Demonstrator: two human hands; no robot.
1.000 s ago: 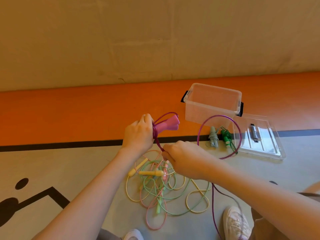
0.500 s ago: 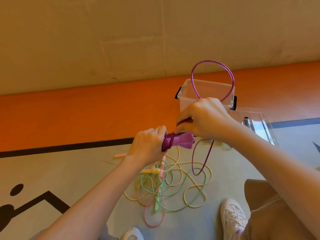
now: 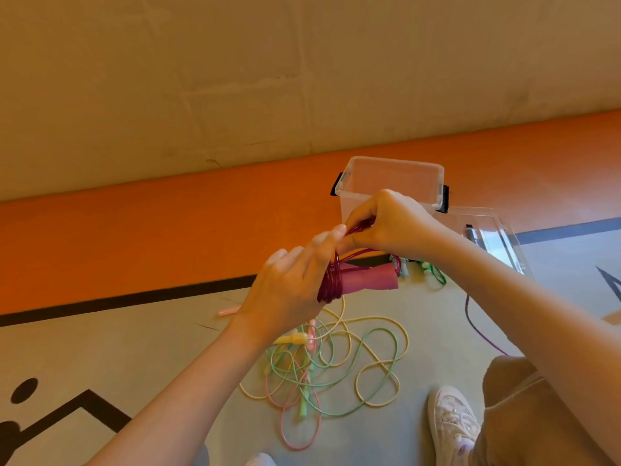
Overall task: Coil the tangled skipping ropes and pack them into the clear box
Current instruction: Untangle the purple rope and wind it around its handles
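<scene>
My left hand (image 3: 292,287) grips the magenta handles (image 3: 369,280) of a purple skipping rope, with several turns of purple cord (image 3: 331,285) wound round them. My right hand (image 3: 389,223) pinches the cord just above the handles. The rope's loose tail (image 3: 477,327) trails down to the floor on the right. A tangle of yellow, green and pink ropes (image 3: 336,361) lies on the floor below my hands. The clear box (image 3: 396,178) stands open behind my right hand. Two coiled ropes, grey and green (image 3: 431,272), lie partly hidden in front of it.
The box's clear lid (image 3: 494,237) lies on the floor right of the box. A loose pink handle (image 3: 228,311) rests left of the tangle. My white shoe (image 3: 452,422) and knee are at the lower right. An orange floor band runs along the wall.
My right hand has brought the raised purple loop down onto the handles, adding turns to the winding. The big loop above the box is gone and my left hand's fingers have loosened upward.
</scene>
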